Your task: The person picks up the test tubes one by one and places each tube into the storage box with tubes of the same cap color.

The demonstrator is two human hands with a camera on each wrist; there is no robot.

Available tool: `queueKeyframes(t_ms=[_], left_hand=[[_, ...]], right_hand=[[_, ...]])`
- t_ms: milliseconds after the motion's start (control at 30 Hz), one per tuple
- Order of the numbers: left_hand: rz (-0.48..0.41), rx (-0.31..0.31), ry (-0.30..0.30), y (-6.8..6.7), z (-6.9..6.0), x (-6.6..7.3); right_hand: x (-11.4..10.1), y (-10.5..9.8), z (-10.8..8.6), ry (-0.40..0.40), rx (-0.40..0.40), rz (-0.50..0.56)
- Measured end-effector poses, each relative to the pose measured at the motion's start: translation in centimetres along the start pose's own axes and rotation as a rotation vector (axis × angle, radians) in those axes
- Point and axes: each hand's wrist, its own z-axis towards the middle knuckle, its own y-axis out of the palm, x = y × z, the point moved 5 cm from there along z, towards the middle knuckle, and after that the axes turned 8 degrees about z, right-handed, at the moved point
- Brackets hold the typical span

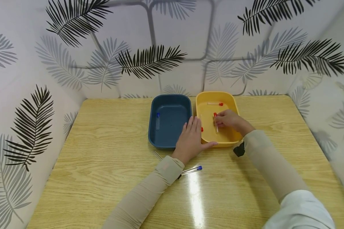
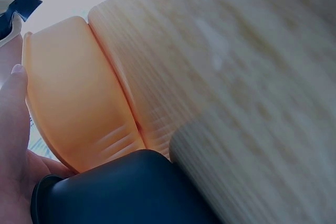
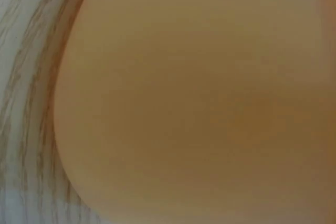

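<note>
In the head view the right hand (image 1: pixel 230 121) reaches into the yellow tray (image 1: pixel 217 144) and pinches a clear tube with a red cap (image 1: pixel 215 114). The left hand (image 1: pixel 190 140) lies with straight fingers over the adjoining rims of the yellow tray and the dark blue tray (image 1: pixel 164 147), thumb on the yellow rim. Another red-capped tube (image 1: pixel 221 104) lies at the back of the yellow tray; a red cap (image 1: pixel 202 129) shows beside the left fingers. A blue-capped tube (image 1: pixel 158 121) lies in the blue tray. The right wrist view shows only the yellow tray's wall (image 3: pixel 184 103).
On the wooden table (image 1: pixel 103 159), in front of the trays, a blue-capped tube (image 1: pixel 192 170) lies near the left sleeve. Part of another clear tube (image 1: pixel 157 155) shows beside that sleeve. A leaf-patterned covering (image 1: pixel 175 76) stands behind and beside the table.
</note>
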Motion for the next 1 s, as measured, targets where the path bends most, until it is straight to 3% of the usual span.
queueKeyframes(t_ms=[600, 1000], left_hand=[[-0.010, -0.006, -0.012, 0.40, 0.09, -0.05], [0.007, -0.006, -0.006, 0.24, 0.07, 0.01]], right_hand=[[-0.07, 0.14, -0.09, 0.004, 0.023, -0.018], [-0.12, 0.31, -0.21, -0.023, -0.006, -0.001]])
